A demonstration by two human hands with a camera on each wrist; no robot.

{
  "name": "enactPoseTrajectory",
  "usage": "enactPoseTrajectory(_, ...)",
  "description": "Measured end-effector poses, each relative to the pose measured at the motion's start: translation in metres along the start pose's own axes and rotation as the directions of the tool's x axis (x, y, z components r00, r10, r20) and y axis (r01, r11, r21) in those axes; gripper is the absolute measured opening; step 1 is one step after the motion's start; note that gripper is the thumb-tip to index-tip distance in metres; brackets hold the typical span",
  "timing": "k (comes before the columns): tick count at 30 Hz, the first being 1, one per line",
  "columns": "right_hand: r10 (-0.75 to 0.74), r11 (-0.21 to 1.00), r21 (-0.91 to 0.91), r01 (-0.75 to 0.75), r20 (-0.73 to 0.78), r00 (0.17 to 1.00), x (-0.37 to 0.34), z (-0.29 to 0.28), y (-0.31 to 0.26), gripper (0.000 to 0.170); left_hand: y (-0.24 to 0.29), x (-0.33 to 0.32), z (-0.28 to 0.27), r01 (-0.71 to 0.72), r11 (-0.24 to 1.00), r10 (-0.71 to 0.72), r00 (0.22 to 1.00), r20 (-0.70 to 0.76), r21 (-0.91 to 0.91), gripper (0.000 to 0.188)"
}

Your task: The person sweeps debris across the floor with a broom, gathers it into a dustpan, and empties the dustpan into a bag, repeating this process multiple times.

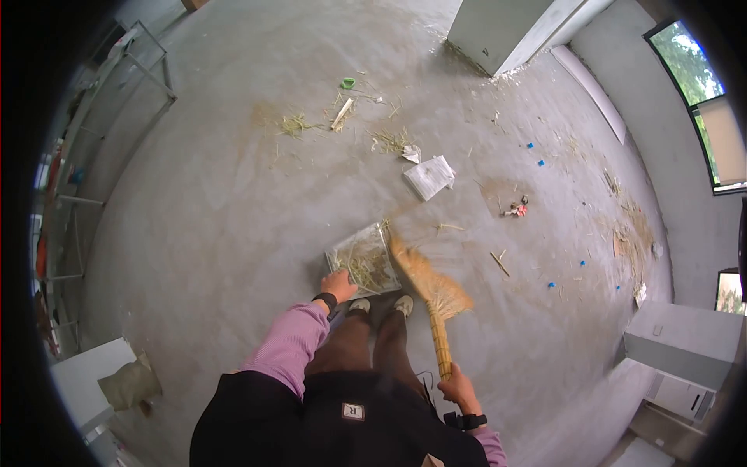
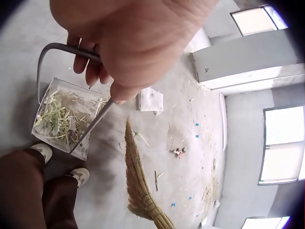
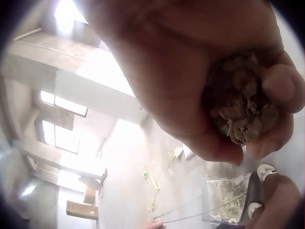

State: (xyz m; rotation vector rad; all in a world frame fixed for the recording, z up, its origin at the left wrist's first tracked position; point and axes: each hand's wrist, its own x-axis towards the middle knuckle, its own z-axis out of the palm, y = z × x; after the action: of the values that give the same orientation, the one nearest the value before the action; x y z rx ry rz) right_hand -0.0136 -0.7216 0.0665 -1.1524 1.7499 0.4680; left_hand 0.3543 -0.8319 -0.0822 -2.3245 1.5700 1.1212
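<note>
My left hand (image 1: pixel 340 286) grips the bent metal handle (image 2: pixel 62 46) of a dustpan (image 1: pixel 342 247), its fingers curled round the bar in the left wrist view. Straw and dusty scraps (image 2: pixel 62 121) lie in the pan, which is on the floor just ahead of the shoes. With my right hand (image 1: pixel 461 387) I hold a straw broom (image 1: pixel 437 289) by its bound handle. In the right wrist view the handle's cut end (image 3: pixel 245 117) shows inside the curled fingers. The broom's bristles fan out over the floor at the right side of the pan.
A crumpled white packet (image 1: pixel 430 177) lies ahead, near straw clumps (image 1: pixel 297 124) and a green ring (image 1: pixel 348 82). Blue bits (image 1: pixel 541 163) and a red scrap (image 1: pixel 520 208) are scattered to the right. A pillar (image 1: pixel 498 35) stands ahead, a metal rack (image 1: pixel 82 201) at left.
</note>
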Motion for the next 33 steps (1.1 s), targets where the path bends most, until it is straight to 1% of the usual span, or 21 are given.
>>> enactPoseTrajectory(1,-0.06,0.996,-0.063,0.058,-0.036,0.998,0.003,0.01,0.014,0.069,0.001,-0.002,-0.001,-0.003,1.0,0.003,1.0,-0.002,-0.005,0.038)
enactPoseTrajectory(4,-0.005,0.975,0.221,-0.027,0.142,0.99,-0.02,-0.008,0.004,0.067,-0.001,0.001,0.002,0.005,0.999,-0.004,1.0,0.028,-0.032,0.042)
enactPoseTrajectory(5,-0.028,0.943,0.331,-0.035,0.184,0.982,-0.025,-0.012,0.01,0.065,-0.001,0.003,0.003,0.01,0.999,-0.008,0.999,0.041,-0.042,0.043)
enactPoseTrajectory(8,0.022,0.919,0.369,-0.141,0.309,0.951,-0.048,-0.031,0.005,0.064,0.0,0.005,0.002,0.033,0.999,-0.031,0.995,0.092,-0.019,0.045)
enactPoseTrajectory(11,0.007,0.906,0.403,-0.132,0.296,0.955,-0.064,-0.029,0.013,0.063,0.001,0.007,-0.001,0.053,0.997,-0.045,0.991,0.128,-0.062,0.047)
enactPoseTrajectory(14,0.003,0.939,0.336,-0.069,0.191,0.982,-0.075,-0.025,0.016,0.063,0.004,0.008,0.0,0.056,0.995,-0.043,0.987,0.153,-0.081,0.052)
enactPoseTrajectory(17,0.08,0.837,0.496,-0.231,0.306,0.949,-0.081,-0.031,0.036,0.064,0.001,0.005,0.007,0.076,0.987,-0.048,0.98,0.193,-0.144,0.055)
enactPoseTrajectory(20,0.008,0.825,0.538,-0.174,0.297,0.955,-0.089,-0.03,0.053,0.064,-0.014,0.008,0.019,0.062,0.972,-0.045,0.996,0.08,-0.226,0.047)
enactPoseTrajectory(22,0.054,0.898,0.415,-0.143,0.218,0.974,-0.094,-0.029,0.057,0.065,-0.03,0.025,0.035,0.081,0.948,-0.073,0.997,0.037,-0.309,0.041)
enactPoseTrajectory(23,0.073,0.927,0.351,-0.131,0.176,0.982,-0.097,-0.029,0.058,0.066,-0.03,0.025,0.031,0.088,0.933,-0.088,0.996,0.015,-0.35,0.038)
enactPoseTrajectory(26,0.099,0.896,0.396,-0.199,0.26,0.961,-0.102,-0.044,0.055,0.067,-0.034,0.024,0.015,0.177,0.861,-0.154,0.984,0.087,-0.477,0.039)
enactPoseTrajectory(29,0.055,0.732,0.622,-0.279,0.354,0.934,-0.109,-0.044,0.075,0.066,-0.045,0.024,0.014,0.176,0.735,-0.146,0.984,0.1,-0.655,0.035)
enactPoseTrajectory(32,0.079,0.808,0.549,-0.213,0.256,0.963,-0.122,-0.027,0.075,0.063,-0.047,0.011,0.007,0.154,0.808,-0.144,0.988,0.063,-0.569,0.029)
enactPoseTrajectory(33,0.057,0.913,0.391,-0.119,0.166,0.985,-0.129,-0.028,0.062,0.064,-0.047,0.007,0.006,0.145,0.809,-0.145,0.988,0.045,-0.569,0.031)
